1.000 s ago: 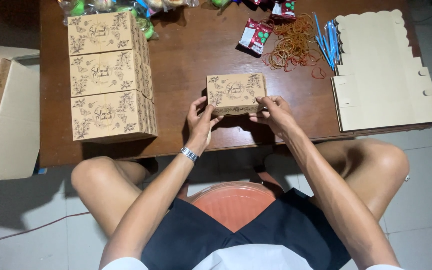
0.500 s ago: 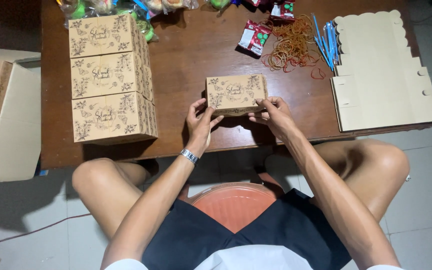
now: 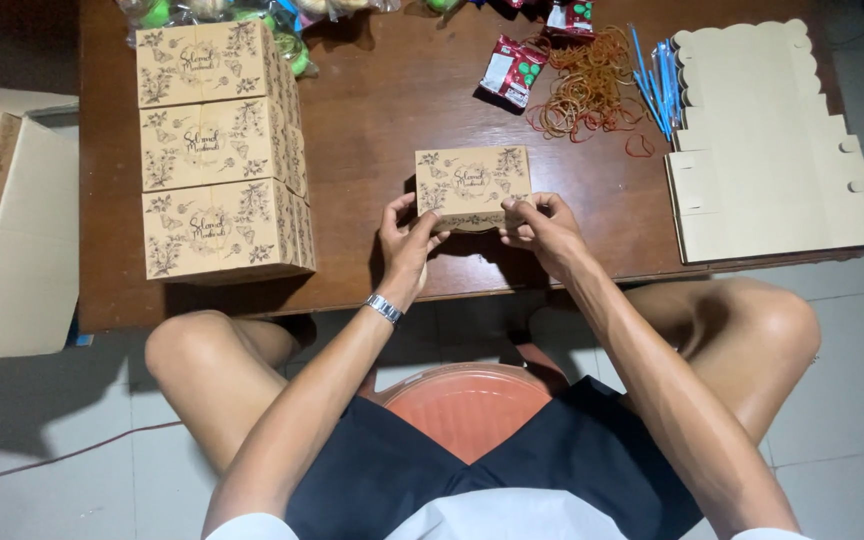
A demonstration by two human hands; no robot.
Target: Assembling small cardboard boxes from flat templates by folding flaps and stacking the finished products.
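Wooden table (image 3: 382, 130) bears a brown, flower-printed cardboard box (image 3: 472, 186).

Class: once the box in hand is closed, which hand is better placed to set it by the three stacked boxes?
Probably the left hand: it holds the box on the side facing the stacked boxes, while the right hand would cross over.

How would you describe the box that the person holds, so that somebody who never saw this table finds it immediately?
On the brown wooden table, look at the near edge, in front of the seated person. A small kraft box with dark floral print lies there, held by the left hand and right hand. Unlike the three stacked boxes at the left, it lies alone.
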